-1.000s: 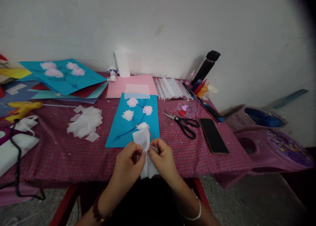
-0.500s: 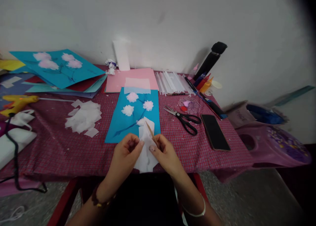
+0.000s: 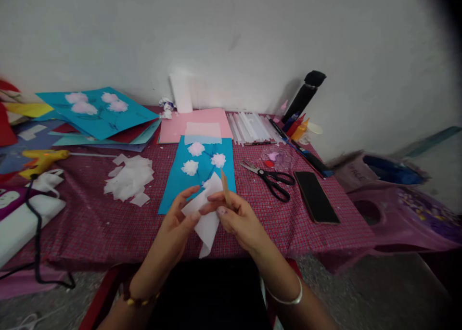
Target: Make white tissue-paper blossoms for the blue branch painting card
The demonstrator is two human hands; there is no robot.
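Observation:
A sheet of thin white tissue paper (image 3: 207, 229) hangs slanted between my hands over the near table edge. My left hand (image 3: 176, 224) has its thumb on the paper's left side, with the index finger raised apart and the other fingers partly hidden. My right hand (image 3: 240, 219) grips a flat wooden stick (image 3: 225, 185) pointing up, along with the tissue's right side. Behind them lies a blue sheet (image 3: 171, 190) with pale pink tissue flowers (image 3: 218, 160) and painted dark stems. My hands and the tissue cover its lower part.
Left are a pile of white tissue squares (image 3: 130, 178), a yellow glue gun (image 3: 43, 161) and stacked coloured papers with a flower picture (image 3: 104, 113). Right lie black-handled scissors (image 3: 270, 178), a phone (image 3: 316, 197), glue sticks (image 3: 252, 128) and a black bottle (image 3: 303, 96).
The tissue has turned from hanging straight to a slant. My left fingers have spread from a pinch. The stick has tilted more upright in my right hand. The view has shifted slightly.

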